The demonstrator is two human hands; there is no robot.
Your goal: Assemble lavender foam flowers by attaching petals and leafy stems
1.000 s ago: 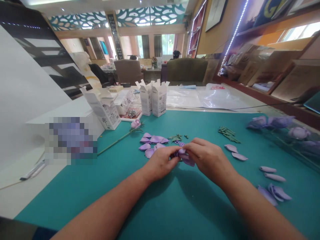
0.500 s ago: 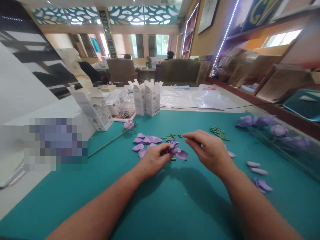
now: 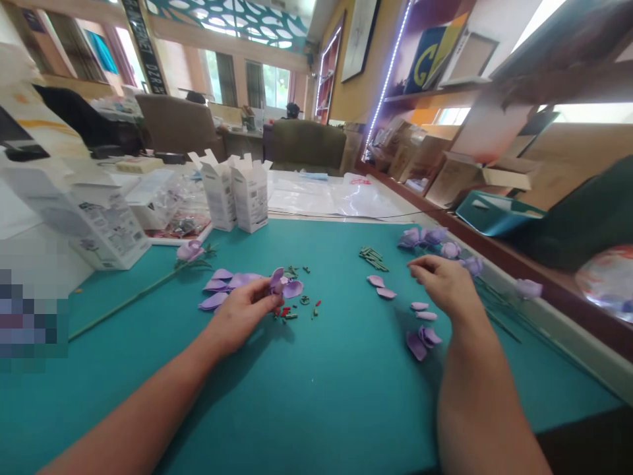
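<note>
My left hand [image 3: 247, 307] is closed on a small purple toy flower [image 3: 284, 284] with a few petals spread, just above the mat. Loose purple petals [image 3: 216, 284] lie beside and partly behind that hand. Small green and red pieces [image 3: 287, 312] are scattered below the flower. My right hand [image 3: 442, 284] hovers on the right with its fingers curled together; whether anything small is between them I cannot make out. Near it are two pale lilac petals [image 3: 426, 316], a cluster of purple petals [image 3: 422, 342] and two more purple petals [image 3: 382, 288].
A pile of green sticks [image 3: 373, 258] lies ahead. Finished purple flowers [image 3: 450, 250] with long stems line the right edge. A pink-lilac rose [image 3: 190, 251] on a green stem lies left. White boxes [image 3: 250, 198] stand behind the teal mat [image 3: 316, 409]; shelves run along the right.
The view has turned to the right. My right hand has moved away from the flower, out towards the right side. My left hand still holds the flower.
</note>
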